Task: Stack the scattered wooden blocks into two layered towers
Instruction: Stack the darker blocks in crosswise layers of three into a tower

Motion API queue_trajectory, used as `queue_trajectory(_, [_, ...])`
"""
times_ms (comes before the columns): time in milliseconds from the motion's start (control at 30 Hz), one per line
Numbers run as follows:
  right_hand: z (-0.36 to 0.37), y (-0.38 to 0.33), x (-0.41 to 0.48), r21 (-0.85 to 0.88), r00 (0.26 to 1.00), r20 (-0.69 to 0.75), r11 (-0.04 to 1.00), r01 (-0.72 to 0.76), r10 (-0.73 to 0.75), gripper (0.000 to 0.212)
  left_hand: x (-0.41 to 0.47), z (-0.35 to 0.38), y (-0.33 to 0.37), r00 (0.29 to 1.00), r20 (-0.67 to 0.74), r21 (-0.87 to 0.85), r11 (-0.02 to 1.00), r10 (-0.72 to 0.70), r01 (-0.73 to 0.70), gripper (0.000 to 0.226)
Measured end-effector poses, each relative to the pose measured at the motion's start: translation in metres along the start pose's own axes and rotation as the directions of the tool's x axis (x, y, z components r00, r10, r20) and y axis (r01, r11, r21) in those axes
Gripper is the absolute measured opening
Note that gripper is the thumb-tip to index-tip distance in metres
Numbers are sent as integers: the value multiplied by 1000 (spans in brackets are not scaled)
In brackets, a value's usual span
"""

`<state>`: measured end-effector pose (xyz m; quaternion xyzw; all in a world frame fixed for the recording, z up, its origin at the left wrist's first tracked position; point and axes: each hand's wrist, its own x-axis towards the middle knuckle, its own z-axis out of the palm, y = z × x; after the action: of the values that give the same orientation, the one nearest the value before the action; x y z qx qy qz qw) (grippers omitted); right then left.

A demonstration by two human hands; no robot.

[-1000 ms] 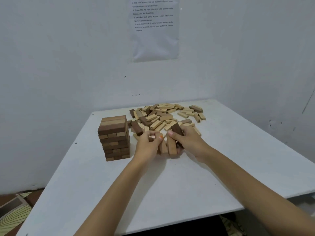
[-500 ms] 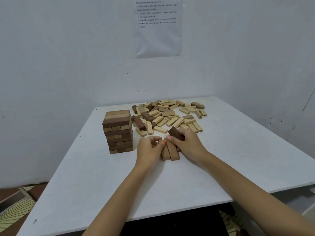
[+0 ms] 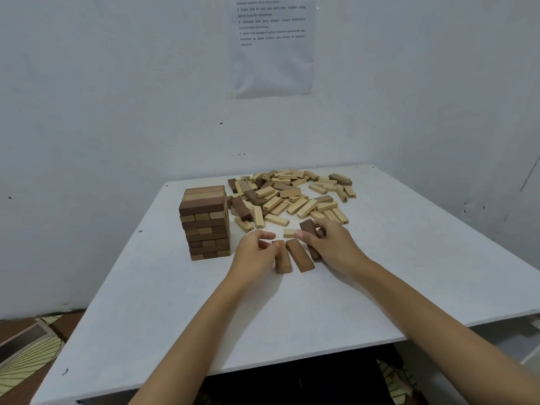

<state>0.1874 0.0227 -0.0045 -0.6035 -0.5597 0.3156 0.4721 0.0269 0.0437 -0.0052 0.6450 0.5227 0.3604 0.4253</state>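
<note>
Right of the single tower point(image 3: 204, 223), left hand point(image 3: 254, 252), fingers curled, grips one brown block point(image 3: 283, 261); second brown block point(image 3: 301, 255) alongside. Right hand point(image 3: 331, 244) pinches one dark block point(image 3: 308, 228).

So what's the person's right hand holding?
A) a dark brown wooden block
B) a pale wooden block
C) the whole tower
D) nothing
A: the right hand grips a dark brown rectangular wooden block between thumb and fingers.

tower point(image 3: 204, 220): layered, upright, left | loose blocks point(image 3: 292, 194): heap beside it | two brown blocks point(image 3: 299, 255): flat, parallel | dark block point(image 3: 308, 228): tilted, gripped
</note>
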Motion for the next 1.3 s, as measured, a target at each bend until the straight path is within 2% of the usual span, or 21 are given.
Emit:
queue_trajectory(100, [-6, 6, -2, -55, 998, -36, 998, -45, 43, 33, -6, -6, 2, 997, 68, -10, 999, -48, 48, 29])
queue_trajectory(267, [-16, 2, -7, -35, 996, 51, 996, -78, 80, 18, -13, -14, 6, 981, 178, -19, 997, -73, 77, 34])
queue_trajectory(333, [-24, 2, -7, -137, 995, 83, 989, -50, 62, 19, -13, -19, 5, 983, 184, 31, 999, -16, 11, 40])
queue_trajectory(433, [-41, 1, -5, -239, 981, 191, 971, 15, 32, 25, -12, -27, -1, 970, 217, 103, 986, 105, -130, 65])
queue_trajectory(533, [-54, 1, -4, -241, 922, 387, 967, 77, 23, 47, -11, -30, -5, 947, 281, 176, 961, 157, -212, 89])
queue_trajectory(633, [-57, 9, 1, -302, 880, 475, 943, 140, 22, 68, -8, -27, -7, 932, 291, 211, 935, 217, -284, 93])
queue_trajectory(700, [-57, 13, 4, -319, 874, 486, 936, 150, 26, 71, -7, -25, -8, 926, 286, 214, 926, 246, -312, 91])
queue_trajectory(900, [-52, 14, 5, -220, 885, 460, 957, 191, -71, 65, -2, -21, -12, 918, 272, 214, 911, 290, -351, 85])
queue_trajectory(1300, [-46, 23, 6, -176, 900, 406, 952, 250, -161, 69, 3, -18, -16, 918, 250, 170, 920, 307, -354, 82])
